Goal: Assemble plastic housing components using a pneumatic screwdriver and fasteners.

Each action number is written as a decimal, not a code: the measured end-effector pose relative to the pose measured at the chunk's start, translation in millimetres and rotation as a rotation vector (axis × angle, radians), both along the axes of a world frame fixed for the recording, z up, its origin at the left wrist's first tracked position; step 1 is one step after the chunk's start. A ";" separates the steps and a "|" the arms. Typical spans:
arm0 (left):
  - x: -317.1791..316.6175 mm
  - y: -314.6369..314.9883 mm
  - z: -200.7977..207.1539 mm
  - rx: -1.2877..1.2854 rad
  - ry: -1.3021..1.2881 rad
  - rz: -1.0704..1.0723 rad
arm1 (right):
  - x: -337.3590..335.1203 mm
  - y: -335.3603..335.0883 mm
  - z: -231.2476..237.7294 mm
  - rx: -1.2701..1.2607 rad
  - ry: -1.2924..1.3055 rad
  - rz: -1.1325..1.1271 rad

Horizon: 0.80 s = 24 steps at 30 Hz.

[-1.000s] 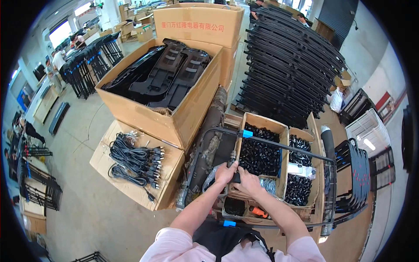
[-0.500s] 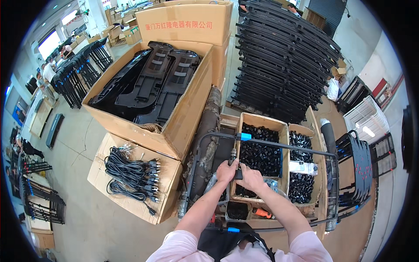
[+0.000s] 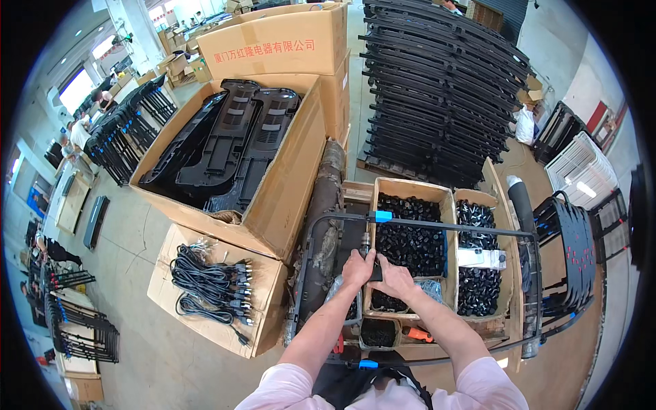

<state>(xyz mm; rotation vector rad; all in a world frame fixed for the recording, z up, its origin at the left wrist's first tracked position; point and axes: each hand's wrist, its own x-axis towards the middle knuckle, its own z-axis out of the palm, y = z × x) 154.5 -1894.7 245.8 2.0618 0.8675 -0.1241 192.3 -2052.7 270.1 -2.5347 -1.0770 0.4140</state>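
Note:
A power drill with a dark grip and metallic chuck points away from me. My left hand is closed around it near the chuck, and my right hand is wrapped on its grip from the right. The drill's nose is close to the far bar of a black tubular frame, which has blue clips on it. Whether the bit touches the bar I cannot tell. Beneath the frame lies a bin of small black plastic caps. Much of the drill is hidden by my fingers.
Another bin of black parts is at the right. An orange-handled tool lies near me beside a small black tub. Black power cords rest on a carton at left, below an open carton of black panels. Stacked black frames stand behind.
The whole view has shifted slightly, with the cartons and frames displaced in the picture. Both my hands keep their hold on the drill at nearly the same spot by the frame's far bar.

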 end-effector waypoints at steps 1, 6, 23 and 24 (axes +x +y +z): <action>1.5 -0.5 0.0 0.005 0.000 0.001 | 1.4 -0.3 -0.8 0.026 0.016 0.011; 6.9 -2.5 1.1 0.060 0.039 -0.007 | 7.9 0.0 1.9 -0.001 0.066 -0.003; 9.1 -6.4 17.8 0.037 0.156 0.005 | -10.8 3.2 2.8 0.150 0.029 -0.064; 8.3 -7.1 17.9 0.032 0.160 0.012 | -11.8 2.2 3.1 0.166 0.033 -0.055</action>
